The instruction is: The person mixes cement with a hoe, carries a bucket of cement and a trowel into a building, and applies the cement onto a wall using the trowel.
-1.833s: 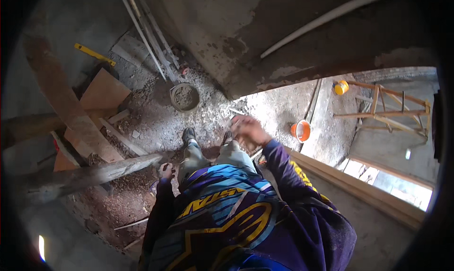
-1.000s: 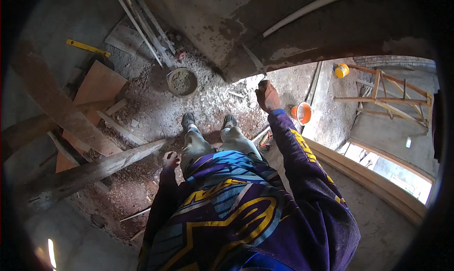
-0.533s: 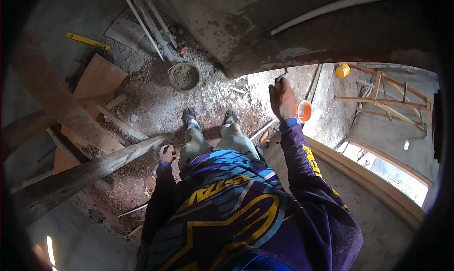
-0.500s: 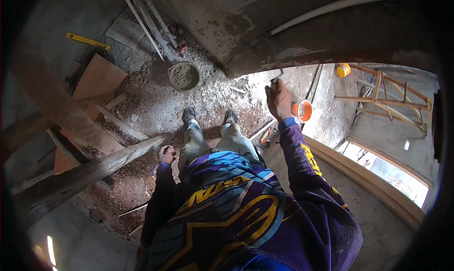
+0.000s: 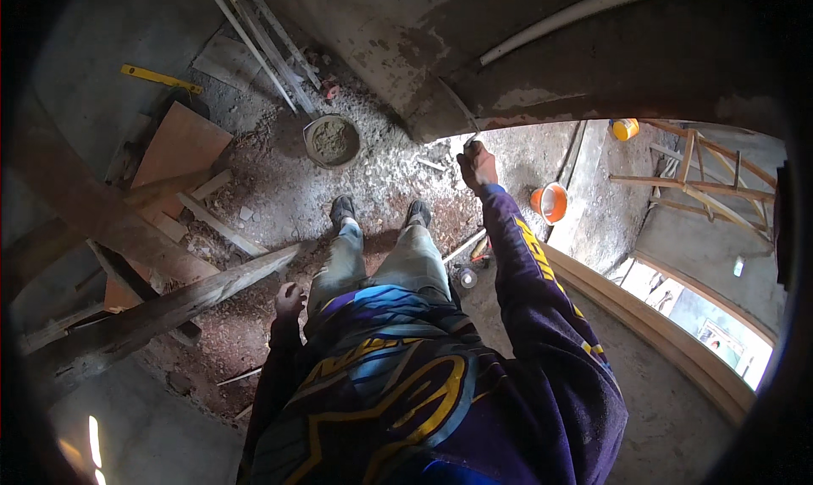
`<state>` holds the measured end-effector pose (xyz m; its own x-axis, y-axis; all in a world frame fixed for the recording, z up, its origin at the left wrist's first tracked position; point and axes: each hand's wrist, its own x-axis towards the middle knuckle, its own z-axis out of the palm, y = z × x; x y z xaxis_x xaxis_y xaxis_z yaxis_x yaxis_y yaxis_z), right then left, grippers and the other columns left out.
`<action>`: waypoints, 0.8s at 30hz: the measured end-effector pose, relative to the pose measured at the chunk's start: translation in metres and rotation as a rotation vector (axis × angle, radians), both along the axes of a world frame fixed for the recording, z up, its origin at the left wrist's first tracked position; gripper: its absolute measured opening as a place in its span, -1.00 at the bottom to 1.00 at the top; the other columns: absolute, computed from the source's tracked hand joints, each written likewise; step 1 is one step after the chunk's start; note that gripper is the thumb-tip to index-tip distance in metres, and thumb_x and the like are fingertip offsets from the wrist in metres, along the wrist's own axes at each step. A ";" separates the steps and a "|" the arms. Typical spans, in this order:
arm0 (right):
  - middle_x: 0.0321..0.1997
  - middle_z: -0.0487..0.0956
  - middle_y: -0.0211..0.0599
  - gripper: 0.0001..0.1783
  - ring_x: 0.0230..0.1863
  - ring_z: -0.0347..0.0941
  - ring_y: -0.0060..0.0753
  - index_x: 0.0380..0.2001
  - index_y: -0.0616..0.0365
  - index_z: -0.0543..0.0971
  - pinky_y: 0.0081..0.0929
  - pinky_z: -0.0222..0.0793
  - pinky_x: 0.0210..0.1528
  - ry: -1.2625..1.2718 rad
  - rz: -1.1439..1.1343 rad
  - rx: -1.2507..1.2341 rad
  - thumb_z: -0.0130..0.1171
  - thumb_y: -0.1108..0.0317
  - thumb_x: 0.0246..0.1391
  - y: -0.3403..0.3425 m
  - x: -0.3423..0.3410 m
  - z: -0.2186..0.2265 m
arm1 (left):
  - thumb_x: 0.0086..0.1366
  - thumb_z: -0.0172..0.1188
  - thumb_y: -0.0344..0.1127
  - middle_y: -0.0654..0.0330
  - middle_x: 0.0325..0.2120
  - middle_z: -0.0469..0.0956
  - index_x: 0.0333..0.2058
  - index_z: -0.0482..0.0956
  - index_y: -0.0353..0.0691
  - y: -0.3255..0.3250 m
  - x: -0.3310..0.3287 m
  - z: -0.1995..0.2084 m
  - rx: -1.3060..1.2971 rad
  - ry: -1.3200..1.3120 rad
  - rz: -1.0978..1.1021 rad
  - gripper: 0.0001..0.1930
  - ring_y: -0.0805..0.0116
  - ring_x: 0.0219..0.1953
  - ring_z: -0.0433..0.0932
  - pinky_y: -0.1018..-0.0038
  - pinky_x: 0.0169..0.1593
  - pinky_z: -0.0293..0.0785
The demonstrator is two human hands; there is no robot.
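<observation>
My right hand is raised and closed around the handle of a trowel. Its thin blade shows edge-on against the lower edge of the damp, patchy plastered wall. My left hand hangs low beside my left thigh, fingers loosely bent and slightly apart, with nothing visible in it. It is close to the end of a thick wooden beam. On the floor ahead of my feet stands a round bucket of grey mortar.
An orange bucket and a yellow bucket are at right, near a wooden frame. Long poles lean ahead. A yellow spirit level and a plywood sheet lie left. Rubble covers the floor.
My right hand has moved left with the trowel, bringing the blade up against the wall's lower edge. My left hand has dropped slightly nearer to my body.
</observation>
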<state>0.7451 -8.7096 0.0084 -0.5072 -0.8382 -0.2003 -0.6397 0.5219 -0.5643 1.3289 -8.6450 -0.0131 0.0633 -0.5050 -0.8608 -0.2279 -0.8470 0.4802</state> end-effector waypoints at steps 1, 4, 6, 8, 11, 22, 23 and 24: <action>-0.29 0.60 0.09 -0.63 -0.18 0.55 0.12 -0.17 0.23 0.46 -0.21 0.44 -0.16 -0.036 -0.035 0.030 0.24 0.30 -0.05 0.003 0.003 0.011 | 0.22 0.21 -0.25 0.13 -0.37 0.58 -0.18 0.52 -0.24 -0.004 -0.001 -0.003 -0.054 0.000 0.008 -0.75 0.32 -0.44 0.62 0.45 -0.54 0.47; -0.42 0.54 -0.10 -0.71 -0.37 0.48 -0.09 -0.31 0.21 0.46 -0.34 0.40 -0.28 0.010 -0.040 -0.117 0.28 0.31 -0.05 0.004 0.012 0.046 | 0.19 0.25 -0.23 0.17 -0.39 0.59 -0.22 0.55 -0.21 -0.018 -0.005 -0.025 -0.007 -0.067 -0.068 -0.76 0.37 -0.43 0.59 0.44 -0.52 0.48; -0.43 0.54 -0.21 -0.66 -0.38 0.47 -0.31 -0.28 0.21 0.48 -0.35 0.40 -0.29 -0.003 -0.081 -0.142 0.32 0.25 -0.06 0.002 0.014 0.072 | 0.18 0.27 -0.23 0.18 -0.39 0.59 -0.24 0.57 -0.20 -0.026 -0.007 -0.046 -0.118 -0.106 -0.116 -0.77 0.37 -0.42 0.58 0.43 -0.50 0.49; -0.29 0.62 0.03 -0.61 -0.21 0.58 -0.02 -0.19 0.23 0.53 -0.26 0.44 -0.17 -0.052 -0.184 0.060 0.31 0.25 -0.09 0.002 0.008 0.103 | 0.13 0.32 -0.22 0.22 -0.41 0.58 -0.31 0.60 -0.20 -0.033 -0.008 -0.069 -0.188 -0.115 -0.185 -0.78 0.42 -0.39 0.55 0.41 -0.42 0.52; -0.40 0.60 -0.13 -0.61 -0.39 0.51 -0.31 -0.18 0.24 0.53 -0.37 0.41 -0.31 -0.213 -0.215 0.014 0.29 0.24 -0.05 0.005 0.012 0.145 | 0.14 0.31 -0.26 0.23 -0.41 0.56 -0.29 0.59 -0.21 -0.039 -0.007 -0.093 -0.286 0.017 -0.119 -0.80 0.44 -0.37 0.52 0.44 -0.37 0.53; -0.41 0.57 -0.23 -0.74 -0.46 0.50 -0.52 -0.14 0.24 0.35 -0.56 0.45 -0.51 -0.446 -0.122 -0.159 0.11 0.46 0.11 0.002 0.064 0.203 | 0.16 0.30 -0.27 0.30 -0.42 0.53 -0.29 0.54 -0.17 -0.011 0.007 -0.071 -0.107 -0.012 -0.091 -0.81 0.50 -0.40 0.48 0.48 -0.33 0.44; -0.32 0.57 -0.22 -0.68 -0.33 0.52 -0.49 -0.09 0.27 0.35 -0.54 0.50 -0.35 -0.382 -0.080 0.018 0.10 0.59 0.04 0.002 0.071 0.177 | 0.16 0.30 -0.26 0.30 -0.42 0.53 -0.30 0.54 -0.17 -0.003 -0.001 -0.071 0.003 -0.006 -0.114 -0.81 0.49 -0.39 0.48 0.48 -0.32 0.45; -0.34 0.57 -0.14 -0.62 -0.31 0.54 -0.27 -0.09 0.31 0.38 -0.39 0.49 -0.23 -0.385 0.016 -0.023 0.16 0.57 -0.02 0.001 0.079 0.141 | 0.16 0.30 -0.27 0.29 -0.43 0.54 -0.28 0.54 -0.18 0.004 -0.012 -0.074 -0.097 0.019 -0.145 -0.81 0.48 -0.39 0.48 0.47 -0.32 0.45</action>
<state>0.8243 -8.7087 0.1493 -0.3847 -0.8520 -0.3551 -0.3865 0.4981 -0.7762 1.3165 -8.6405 -0.0871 -0.0323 -0.5884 -0.8079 -0.3346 -0.7554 0.5634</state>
